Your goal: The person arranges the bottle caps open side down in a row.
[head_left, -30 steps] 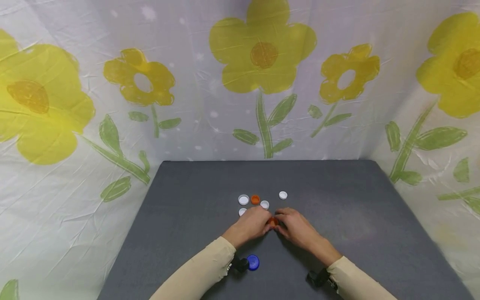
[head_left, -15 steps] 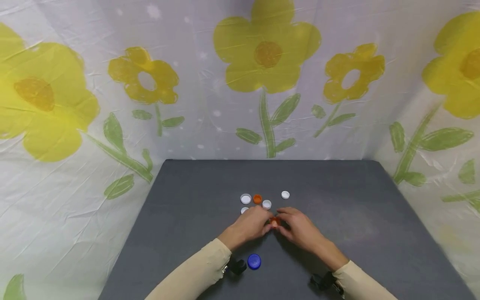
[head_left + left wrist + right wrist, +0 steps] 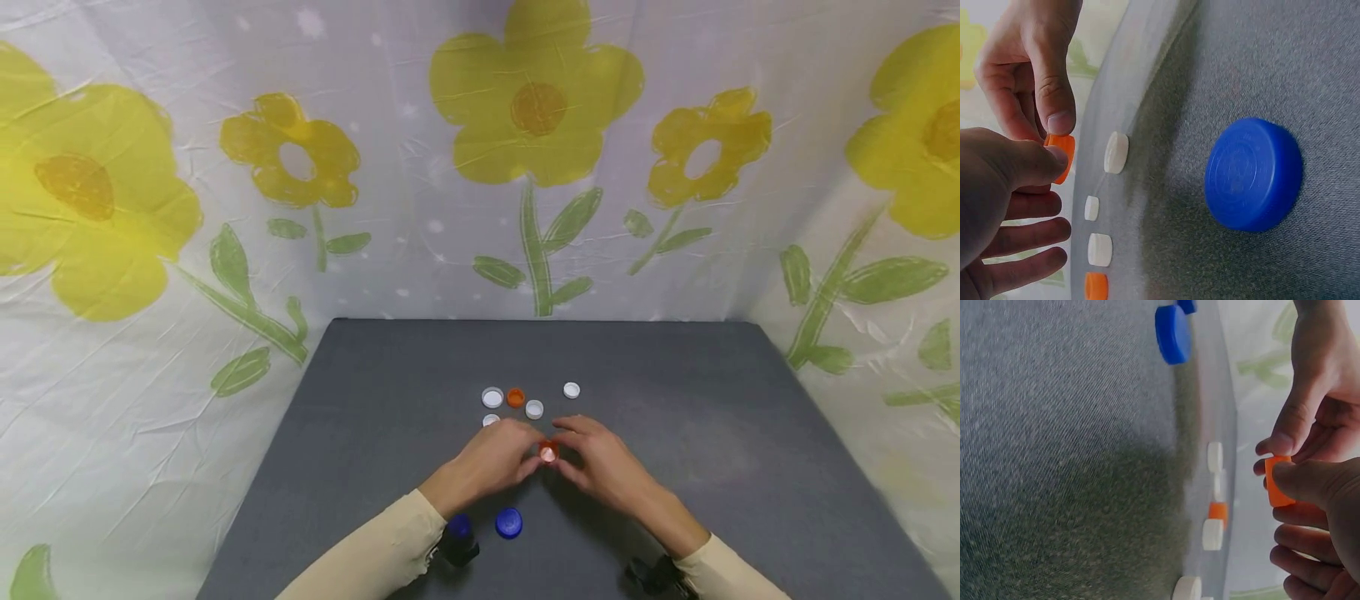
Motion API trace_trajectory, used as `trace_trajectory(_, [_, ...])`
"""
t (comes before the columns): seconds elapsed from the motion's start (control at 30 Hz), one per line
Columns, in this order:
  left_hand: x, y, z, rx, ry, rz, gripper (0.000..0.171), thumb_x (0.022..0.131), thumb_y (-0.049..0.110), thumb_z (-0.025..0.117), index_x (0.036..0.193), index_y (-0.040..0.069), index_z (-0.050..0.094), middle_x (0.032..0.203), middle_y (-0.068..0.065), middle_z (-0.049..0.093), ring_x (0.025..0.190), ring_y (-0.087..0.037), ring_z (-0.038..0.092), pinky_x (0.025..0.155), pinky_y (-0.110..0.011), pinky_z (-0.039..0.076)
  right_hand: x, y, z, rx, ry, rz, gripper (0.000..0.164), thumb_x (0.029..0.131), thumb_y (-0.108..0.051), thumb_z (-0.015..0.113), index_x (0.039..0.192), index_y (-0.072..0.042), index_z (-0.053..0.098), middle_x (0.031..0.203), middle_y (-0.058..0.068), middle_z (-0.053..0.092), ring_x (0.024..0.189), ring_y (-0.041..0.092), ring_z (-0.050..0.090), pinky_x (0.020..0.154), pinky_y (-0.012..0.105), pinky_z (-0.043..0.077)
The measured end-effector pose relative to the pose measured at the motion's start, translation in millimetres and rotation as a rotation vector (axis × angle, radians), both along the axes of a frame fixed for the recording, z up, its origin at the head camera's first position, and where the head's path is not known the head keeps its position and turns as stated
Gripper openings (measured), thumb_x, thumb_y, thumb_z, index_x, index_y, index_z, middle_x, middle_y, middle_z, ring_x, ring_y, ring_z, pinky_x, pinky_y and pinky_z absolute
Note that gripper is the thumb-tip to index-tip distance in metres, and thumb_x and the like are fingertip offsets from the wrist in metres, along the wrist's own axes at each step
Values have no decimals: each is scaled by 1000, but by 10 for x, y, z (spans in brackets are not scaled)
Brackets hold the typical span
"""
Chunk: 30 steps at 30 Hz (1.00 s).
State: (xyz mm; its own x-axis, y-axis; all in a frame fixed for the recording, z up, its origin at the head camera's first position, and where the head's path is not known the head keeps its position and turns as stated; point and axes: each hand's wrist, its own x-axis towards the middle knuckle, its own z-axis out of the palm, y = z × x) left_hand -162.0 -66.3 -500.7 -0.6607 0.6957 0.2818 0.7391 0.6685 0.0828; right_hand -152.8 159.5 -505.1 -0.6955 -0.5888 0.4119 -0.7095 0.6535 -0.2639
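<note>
An orange bottle cap is held between both hands, clear of the table in the wrist views. My left hand pinches it from the left; in the left wrist view the thumb lies along the orange cap while the other fingers spread out. From the opposite side my right hand grips the cap, and the right wrist view has its thumb on the orange face. From above, a pale patch shows in the cap's middle. Closest to the left wrist on the table lies a blue cap.
Beyond the hands lie several white caps, one beside a second orange cap and another farther right. A second blue cap is partly hidden by the left wrist camera. A flowered cloth surrounds the grey table.
The orange cap has turned between the fingers, baring a pale middle. My left forearm has shifted left and down, uncovering part of a second blue cap. The right forearm has moved slightly outward.
</note>
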Motion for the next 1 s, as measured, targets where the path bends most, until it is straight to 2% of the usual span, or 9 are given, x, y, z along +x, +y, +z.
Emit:
trace_trajectory(0.2, [86,-42,56,35,-29,-11,20,98,26,84,115,17,81,104,3,83,96,-15,77,85,-32,61,68,-11,58,-9,55,21,27,86,-19,94,109,-10,83,127,13,78,119,31,74,95,49,62])
trace_trajectory(0.4, [208,-85,87,51,-52,-11,23,98,26,84,119,17,80,110,4,82,102,-13,76,87,-31,62,164,-8,54,-41,21,33,27,88,-21,93,111,-11,83,129,11,78,121,30,74,95,49,63])
trace_trajectory(0.67, [319,-118,11,96,10,-27,32,99,27,82,127,13,77,123,0,80,111,-16,76,95,-32,62,250,-2,-7,-101,-26,10,27,89,-16,90,114,-8,82,129,12,77,116,28,76,91,47,64])
trace_trajectory(0.77, [333,-135,-26,138,33,-52,32,98,25,84,127,13,77,122,1,80,109,-15,76,95,-31,62,281,10,-19,-131,-81,-7,22,94,-16,85,115,-9,82,130,11,78,118,28,77,94,48,63])
trace_trajectory(0.9, [341,-155,-53,200,65,-82,28,95,23,87,120,14,80,115,3,82,105,-12,76,93,-29,61,315,18,-29,-189,-215,-20,12,102,-17,76,113,-15,81,132,9,79,121,29,76,97,51,62])
trace_trajectory(1.0, [345,-161,-63,226,73,-96,22,95,23,87,115,14,81,110,5,82,103,-11,76,92,-28,61,333,12,-34,-220,-310,-27,11,107,-21,71,111,-19,81,133,8,78,123,28,75,99,51,61])
